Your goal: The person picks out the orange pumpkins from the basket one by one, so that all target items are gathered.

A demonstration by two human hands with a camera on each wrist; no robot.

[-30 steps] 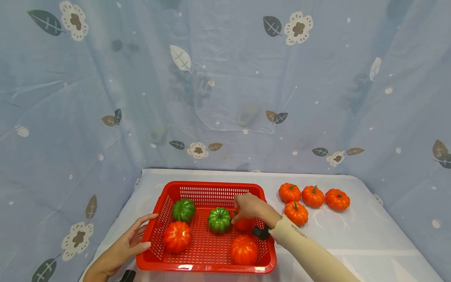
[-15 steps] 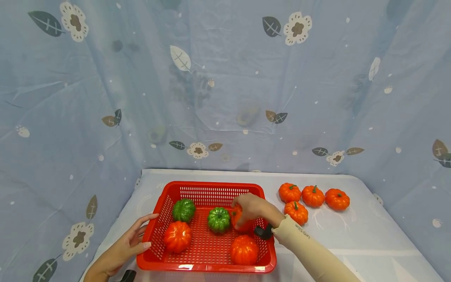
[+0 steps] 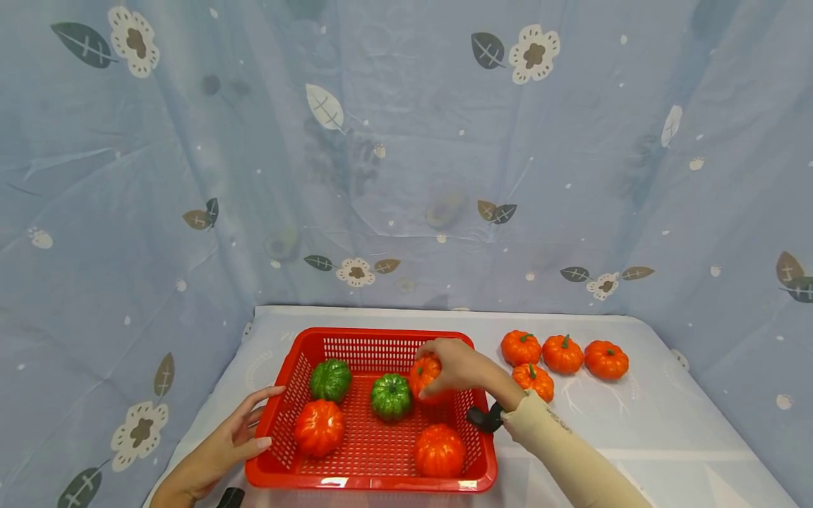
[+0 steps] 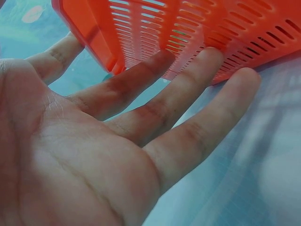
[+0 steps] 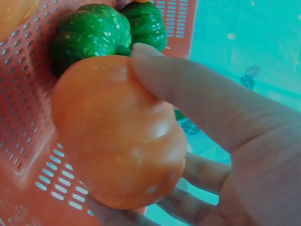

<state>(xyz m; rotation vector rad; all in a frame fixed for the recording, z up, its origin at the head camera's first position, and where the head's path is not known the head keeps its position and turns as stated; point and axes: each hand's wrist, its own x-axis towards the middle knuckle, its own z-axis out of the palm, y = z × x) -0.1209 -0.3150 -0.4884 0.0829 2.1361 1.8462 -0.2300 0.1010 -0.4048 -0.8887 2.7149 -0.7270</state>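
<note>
An orange pumpkin (image 3: 423, 374) is over the right part of the red basket (image 3: 375, 482), just beside a green pumpkin (image 3: 391, 396). The right hand (image 3: 459, 365) has it in its grip, thumb and fingers bent round it. The left hand (image 3: 222, 443) has its grip spread out, straight fingers touching the basket's left side. Four small orange pumpkins (image 3: 562, 354) sit on the surface (image 3: 591, 423) to the right

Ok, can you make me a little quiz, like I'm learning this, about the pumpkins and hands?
1. How many orange pumpkins sit on the table, outside the red basket?
2. True or false: the right hand holds a green pumpkin.
3. Which part of the basket does the left hand touch? A) far side B) left side C) right side

Key: 1. Four. 2. False; the held pumpkin is orange. 3. B.
</note>
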